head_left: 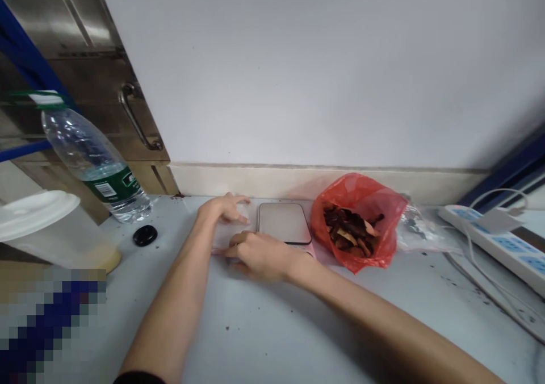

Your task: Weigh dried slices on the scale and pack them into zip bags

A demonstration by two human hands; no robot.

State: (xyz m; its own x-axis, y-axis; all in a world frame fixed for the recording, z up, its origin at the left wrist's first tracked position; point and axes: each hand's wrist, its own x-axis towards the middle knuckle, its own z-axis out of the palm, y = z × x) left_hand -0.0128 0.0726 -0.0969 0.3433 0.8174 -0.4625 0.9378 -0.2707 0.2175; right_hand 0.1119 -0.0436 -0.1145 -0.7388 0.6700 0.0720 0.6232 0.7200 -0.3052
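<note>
Clear plastic (223, 235) between left fingers (239, 218), right fingers (238, 251).

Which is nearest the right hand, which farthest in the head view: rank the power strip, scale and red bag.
1. Scale, just behind the right hand.
2. Red bag, right of the scale.
3. Power strip, at the far right.

The scale (284, 225) has a grey top, a black edge and pink underneath. The bag (385, 202) is red, with brown bits (351, 228) inside. The bottle label (113, 185) is green.
</note>
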